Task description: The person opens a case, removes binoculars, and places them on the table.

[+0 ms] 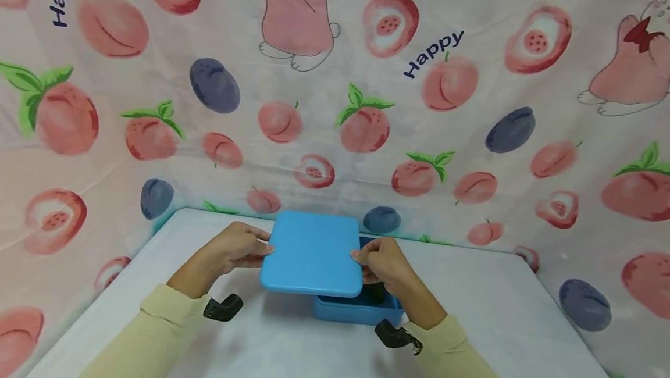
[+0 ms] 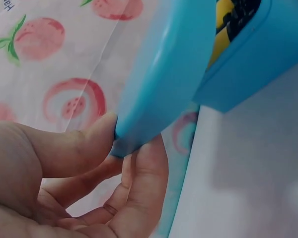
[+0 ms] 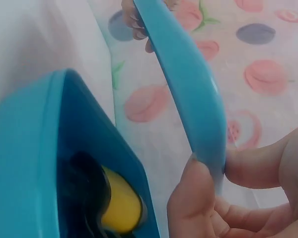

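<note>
A flat blue lid (image 1: 314, 253) with rounded corners is held level above a blue box (image 1: 356, 311). My left hand (image 1: 238, 248) pinches the lid's left edge, thumb on top and fingers beneath, as the left wrist view also shows. At the opposite edge my right hand (image 1: 384, 261) pinches the lid between thumb and fingers. The lid is shifted left of the box and hides much of its opening. Inside the box, the right wrist view shows a yellow and black object (image 3: 121, 201); its full shape is hidden.
Box and hands are over a white table (image 1: 471, 296). Behind the table hangs a cloth (image 1: 324, 87) printed with peaches and rabbits, close to its back edge. Black wrist devices (image 1: 224, 308) are on both forearms.
</note>
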Demonstrator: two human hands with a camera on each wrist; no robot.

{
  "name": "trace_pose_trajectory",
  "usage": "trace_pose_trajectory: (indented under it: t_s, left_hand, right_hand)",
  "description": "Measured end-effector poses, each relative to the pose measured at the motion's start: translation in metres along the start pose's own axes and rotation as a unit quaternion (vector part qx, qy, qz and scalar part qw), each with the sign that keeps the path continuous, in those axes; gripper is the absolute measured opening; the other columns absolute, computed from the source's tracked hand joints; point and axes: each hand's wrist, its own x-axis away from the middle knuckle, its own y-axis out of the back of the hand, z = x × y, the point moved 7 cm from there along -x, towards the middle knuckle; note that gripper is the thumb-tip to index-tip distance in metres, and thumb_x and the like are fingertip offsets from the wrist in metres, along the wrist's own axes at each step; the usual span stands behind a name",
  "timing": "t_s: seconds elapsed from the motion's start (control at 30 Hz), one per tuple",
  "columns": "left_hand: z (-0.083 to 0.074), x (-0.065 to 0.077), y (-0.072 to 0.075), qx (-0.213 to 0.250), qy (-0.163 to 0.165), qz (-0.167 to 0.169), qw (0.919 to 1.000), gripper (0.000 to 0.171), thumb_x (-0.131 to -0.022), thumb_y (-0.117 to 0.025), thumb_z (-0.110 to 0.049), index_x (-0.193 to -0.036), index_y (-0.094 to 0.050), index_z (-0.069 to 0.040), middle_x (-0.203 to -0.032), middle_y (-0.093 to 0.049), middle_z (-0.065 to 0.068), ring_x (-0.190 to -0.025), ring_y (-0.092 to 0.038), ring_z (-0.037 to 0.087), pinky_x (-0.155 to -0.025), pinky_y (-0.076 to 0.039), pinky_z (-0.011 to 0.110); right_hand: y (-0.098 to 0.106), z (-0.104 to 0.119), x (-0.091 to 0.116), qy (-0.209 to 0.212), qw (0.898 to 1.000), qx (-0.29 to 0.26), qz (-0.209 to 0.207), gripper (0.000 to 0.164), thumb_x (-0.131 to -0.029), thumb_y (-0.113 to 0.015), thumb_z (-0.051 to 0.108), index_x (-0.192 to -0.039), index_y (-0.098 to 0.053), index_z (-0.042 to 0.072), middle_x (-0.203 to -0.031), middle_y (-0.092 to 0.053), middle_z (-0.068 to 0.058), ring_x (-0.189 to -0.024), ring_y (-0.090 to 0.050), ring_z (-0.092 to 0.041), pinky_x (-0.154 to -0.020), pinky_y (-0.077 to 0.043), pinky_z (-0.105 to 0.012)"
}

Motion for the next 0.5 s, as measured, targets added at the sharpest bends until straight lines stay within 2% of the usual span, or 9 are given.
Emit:
trace_pose_trajectory:
  t_s: [0.27,0.5]
  left_hand:
    - [0.004,0.005,0.018,-0.005,0.007,-0.004,1.0,0.055,-0.095,-0.073,-0.007,-0.143,-0.054,0.011,-0.111,-0.074,0.016,-0.083,-0.073,0.013,-0.081,-0.065,0.034]
    - [0.01,0.012,0.034,-0.011,0.007,-0.002,0.9999,0.057,-0.096,-0.072,-0.008,-0.145,-0.051,0.012,-0.11,-0.075,0.014,-0.083,-0.073,0.012,-0.08,-0.065,0.033]
  right_hand:
    - [-0.016,0.009,0.001,0.005,1.0,-0.018,0.019,0.023,-0.1,-0.07,0.015,-0.085,-0.065,-0.001,-0.077,-0.06,-0.009,-0.063,-0.056,-0.02,-0.059,-0.059,-0.031]
    - [-0.034,0.014,-0.001,0.009,0.999,-0.022,0.032,0.024,-0.099,-0.072,0.016,-0.084,-0.066,0.0,-0.076,-0.061,-0.008,-0.062,-0.058,-0.019,-0.06,-0.061,-0.031]
